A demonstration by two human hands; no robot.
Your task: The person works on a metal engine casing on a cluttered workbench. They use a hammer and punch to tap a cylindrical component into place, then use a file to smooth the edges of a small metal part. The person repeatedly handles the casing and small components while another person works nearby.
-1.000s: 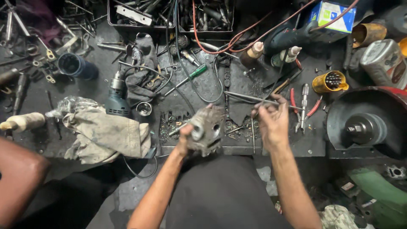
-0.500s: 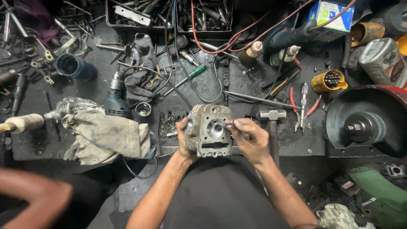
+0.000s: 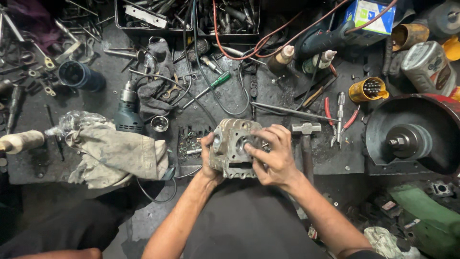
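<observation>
At the near edge of the bench (image 3: pixel 96 91), just above the person's dark lap, both hands hold a grey metal engine casting (image 3: pixel 233 147). The left hand (image 3: pixel 209 160) covers its left flank, so that side and the back are hidden; the right hand (image 3: pixel 274 156) lies across its right face, fingers (image 3: pixel 256 154) pressed around a round bore, and hides what is under the palm. The left grip is closed on the casting's edge; the right grip is half curled and pressing on it, and whether it pinches a small part is too fine to tell. The casting is blocky, dull and oil-stained, with several round openings on its face and short fins along the bottom edge. It is lifted clear of the bench, tilted toward the camera. A hammer (image 3: pixel 306 139) lies just right of it, partly behind the right hand. A rag (image 3: pixel 115 153) lies to the left, a drill (image 3: pixel 128 112) beyond it. A red-rimmed wheel (image 3: pixel 407 139) is cut off at the right edge.
</observation>
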